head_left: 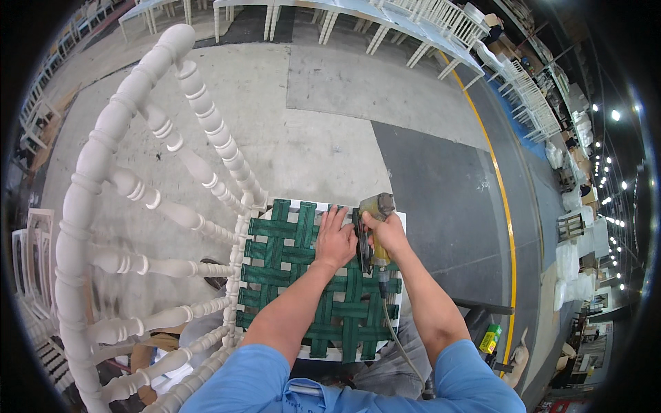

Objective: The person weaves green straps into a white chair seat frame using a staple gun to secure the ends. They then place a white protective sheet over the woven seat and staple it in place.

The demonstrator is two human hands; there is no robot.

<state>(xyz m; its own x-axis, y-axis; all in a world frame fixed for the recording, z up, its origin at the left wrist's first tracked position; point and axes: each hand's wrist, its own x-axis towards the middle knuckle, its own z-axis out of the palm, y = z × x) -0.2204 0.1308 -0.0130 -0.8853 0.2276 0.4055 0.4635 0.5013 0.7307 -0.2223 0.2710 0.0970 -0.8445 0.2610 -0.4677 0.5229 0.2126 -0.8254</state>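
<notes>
Workshop floor (330,144) of grey concrete, pale and dark patches; yellow line (507,206) down its right side, rows of white spindled chairs (527,100) beyond. Close in: white turned-wood chair (77,199), back to the left. Its pale-rimmed seat (401,220) carries an over-under weave of dark green webbing straps (281,251); tension unreadable. Yellow-and-black air tool (380,257), apparently a stapler, near the seat's far right corner; thin grey hose (395,336) trails past the near right corner. Right hand (388,235): fingers closed round the tool. Left hand (336,242): fingers flat, slightly spread on the webbing by the far edge, no grip visible. My judgement: pin strap flat and taut, tool square and firm to the rim, left fingertips clear of its nose.
</notes>
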